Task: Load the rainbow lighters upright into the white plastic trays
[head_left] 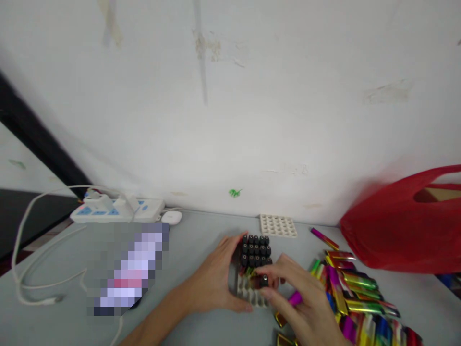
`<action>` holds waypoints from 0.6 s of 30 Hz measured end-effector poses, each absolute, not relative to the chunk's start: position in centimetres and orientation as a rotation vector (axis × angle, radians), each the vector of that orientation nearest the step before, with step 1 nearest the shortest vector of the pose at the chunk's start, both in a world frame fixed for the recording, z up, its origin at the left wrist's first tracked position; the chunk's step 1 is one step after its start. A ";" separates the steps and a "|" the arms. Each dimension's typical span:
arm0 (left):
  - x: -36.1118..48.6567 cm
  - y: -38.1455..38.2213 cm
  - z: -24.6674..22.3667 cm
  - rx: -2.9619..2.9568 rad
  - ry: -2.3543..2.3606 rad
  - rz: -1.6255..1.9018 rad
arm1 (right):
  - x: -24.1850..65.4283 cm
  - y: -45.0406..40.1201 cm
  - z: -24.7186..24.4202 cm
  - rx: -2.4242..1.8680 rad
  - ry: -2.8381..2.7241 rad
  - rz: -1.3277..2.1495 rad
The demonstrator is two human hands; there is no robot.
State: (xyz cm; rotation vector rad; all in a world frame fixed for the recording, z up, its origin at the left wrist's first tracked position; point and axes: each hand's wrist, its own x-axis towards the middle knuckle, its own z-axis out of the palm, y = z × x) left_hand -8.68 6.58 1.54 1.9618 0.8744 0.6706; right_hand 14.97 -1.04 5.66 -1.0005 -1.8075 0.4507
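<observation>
Near the table's front middle, my left hand (218,274) reaches around the left side of a pale holed tray (247,293), thumb at its near edge and fingers at its far end. Rows of small black-capped tubes (256,249) stand upright in the tray's far part, while its near rows show bare pockets. Over those pockets, my right hand (298,298) pinches one black-capped tube (264,280) between thumb and fingers. Its body is partly hidden by the fingers. Shiny multicoloured metallic sticks (338,293) lie in a pile just beyond my right hand.
Against the wall lies a second pale tray (278,226), with a single metallic stick (324,238) to its right. A red bag (403,230) stands at the right. On the left are a power strip (151,209), white cables (21,245), a white case (172,217) and a blurred-out phone-like object (131,274).
</observation>
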 end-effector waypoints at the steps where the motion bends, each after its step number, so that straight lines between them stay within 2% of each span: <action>1: -8.7 6.6 1.5 1.960 0.859 0.680 | 14.8 -1.0 5.6 -0.972 -1.846 0.431; 9: -8.4 6.7 1.8 1.959 0.834 0.704 | 14.6 -0.8 4.8 -0.970 -2.046 0.398; 18: -8.5 6.9 1.5 1.984 0.870 0.671 | 14.4 -1.3 3.9 -1.105 -1.969 0.369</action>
